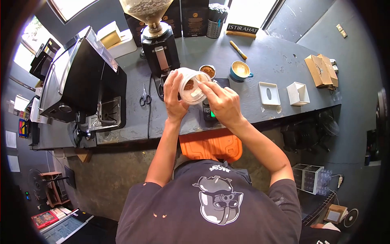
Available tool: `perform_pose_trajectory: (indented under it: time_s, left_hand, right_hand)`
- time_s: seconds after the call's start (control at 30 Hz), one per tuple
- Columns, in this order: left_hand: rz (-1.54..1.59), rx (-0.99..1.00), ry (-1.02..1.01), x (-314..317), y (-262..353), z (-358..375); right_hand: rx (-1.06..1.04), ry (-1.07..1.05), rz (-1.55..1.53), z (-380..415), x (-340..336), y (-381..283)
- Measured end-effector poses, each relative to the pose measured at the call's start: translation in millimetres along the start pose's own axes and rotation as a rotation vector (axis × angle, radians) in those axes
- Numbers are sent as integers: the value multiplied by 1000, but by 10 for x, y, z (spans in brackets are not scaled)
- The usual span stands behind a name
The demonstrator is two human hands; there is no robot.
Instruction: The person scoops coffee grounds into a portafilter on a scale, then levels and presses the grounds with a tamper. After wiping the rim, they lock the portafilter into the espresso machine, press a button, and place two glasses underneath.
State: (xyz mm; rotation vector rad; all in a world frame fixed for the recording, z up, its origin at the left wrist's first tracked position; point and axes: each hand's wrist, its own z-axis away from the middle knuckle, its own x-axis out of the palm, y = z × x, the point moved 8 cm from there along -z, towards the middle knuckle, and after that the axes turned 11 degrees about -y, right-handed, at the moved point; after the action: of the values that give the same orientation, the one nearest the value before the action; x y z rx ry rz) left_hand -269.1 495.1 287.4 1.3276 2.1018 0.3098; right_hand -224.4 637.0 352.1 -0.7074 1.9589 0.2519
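Note:
A clear plastic tub (187,96) with some brown powder inside is tilted, its open mouth toward the right. My left hand (174,95) is wrapped round its left side. At the tub's mouth, my right hand (222,102) is closed, its fingertips pinching a small light-coloured utensil that reaches inside. Just behind the hands stands a small round container (208,71) filled with brown powder. Beneath my right hand, a black scale (209,115) with a green display is partly hidden. A blue cup (240,70) of coffee stands to the right.
A black grinder (161,53) stands behind my left hand, and an espresso machine (85,77) is farther left. Scissors (145,97) and a black cable lie between them. Toward the right are a white tray (269,94), a white box (298,94) and a cardboard box (320,72).

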Motion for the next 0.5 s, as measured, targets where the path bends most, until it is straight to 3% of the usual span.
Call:
perform_pose_trajectory:
  time_s: [0.23,0.5]
  left_hand:
    - [-83,65,34,-46,27,6]
    - [-91,123,6,-31,57,-31]
  right_hand:
    - [69,-52,-24,24,73,-108]
    - [93,-262,123,93,306,-84]
